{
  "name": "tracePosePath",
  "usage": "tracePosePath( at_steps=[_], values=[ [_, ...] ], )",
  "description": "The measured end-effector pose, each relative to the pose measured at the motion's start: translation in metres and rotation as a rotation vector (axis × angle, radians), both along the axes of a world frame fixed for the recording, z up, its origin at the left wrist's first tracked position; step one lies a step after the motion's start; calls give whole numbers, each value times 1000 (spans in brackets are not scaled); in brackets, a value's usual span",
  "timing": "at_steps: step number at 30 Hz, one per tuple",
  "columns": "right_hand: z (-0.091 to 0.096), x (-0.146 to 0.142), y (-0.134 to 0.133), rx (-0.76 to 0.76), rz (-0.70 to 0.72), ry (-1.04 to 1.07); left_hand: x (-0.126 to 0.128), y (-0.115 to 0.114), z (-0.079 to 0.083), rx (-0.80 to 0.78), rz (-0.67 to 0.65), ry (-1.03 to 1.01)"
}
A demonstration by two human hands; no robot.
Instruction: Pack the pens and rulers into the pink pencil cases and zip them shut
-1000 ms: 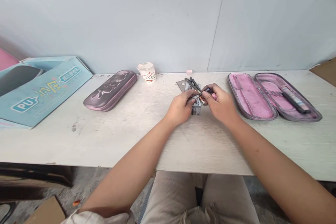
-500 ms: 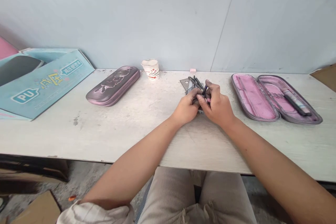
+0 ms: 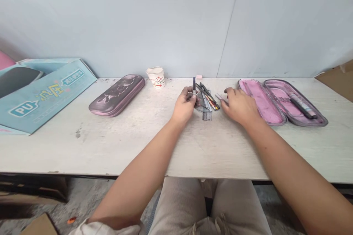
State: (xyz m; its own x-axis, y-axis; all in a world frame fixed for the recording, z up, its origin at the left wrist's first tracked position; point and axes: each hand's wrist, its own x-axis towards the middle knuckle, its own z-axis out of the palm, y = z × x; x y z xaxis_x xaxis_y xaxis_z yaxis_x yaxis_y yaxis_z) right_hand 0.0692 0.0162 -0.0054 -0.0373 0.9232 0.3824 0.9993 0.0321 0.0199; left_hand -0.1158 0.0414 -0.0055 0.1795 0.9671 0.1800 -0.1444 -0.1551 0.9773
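Head cam view, looking down at a long white table (image 3: 82, 154) pushed up against a pale wall (image 3: 176, 18). Far left there's a flattened blue cardboard box (image 3: 44, 97) with "PU" printed on it, then a closed purple pencil case (image 3: 116, 94). Over on the right is an open pencil case (image 3: 281, 102) with a pink lining and a marker (image 3: 302, 105) lying in its far half. A paper cup (image 3: 156, 76) sits by the wall, and a small pink eraser (image 3: 199, 77) sits further along.

Middle of the table: a loose pile of pens and pencils (image 3: 209, 98) lying over a clear ruler (image 3: 207, 115) and a dark set square (image 3: 200, 104). The left hand (image 3: 183, 107) is curled around a dark pen (image 3: 194, 85), holding it upright just beside the pile. The right hand (image 3: 239, 107) is open and low over the table, holding nothing as far as I can see, with its fingertips (image 3: 226, 90) right next to a small clear pinkish strip (image 3: 220, 97).
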Motion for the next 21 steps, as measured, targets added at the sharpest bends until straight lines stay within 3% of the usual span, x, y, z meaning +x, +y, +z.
tracePosePath(
  at_steps=[2,4,8,11,21],
  values=[
    [-3,-1,1,-30,19,-53,0,1,-2,4,4,33],
    [-4,2,1,32,22,10,-1,3,-4,30,20,81],
    [4,11,-3,362,81,409,-2,10,-12,96,92,224],
    [10,13,-8,488,168,612,-4,14,-16,135,118,317],
    [6,11,-5,424,309,627,-4,-2,-4,296,88,708]
  ],
)
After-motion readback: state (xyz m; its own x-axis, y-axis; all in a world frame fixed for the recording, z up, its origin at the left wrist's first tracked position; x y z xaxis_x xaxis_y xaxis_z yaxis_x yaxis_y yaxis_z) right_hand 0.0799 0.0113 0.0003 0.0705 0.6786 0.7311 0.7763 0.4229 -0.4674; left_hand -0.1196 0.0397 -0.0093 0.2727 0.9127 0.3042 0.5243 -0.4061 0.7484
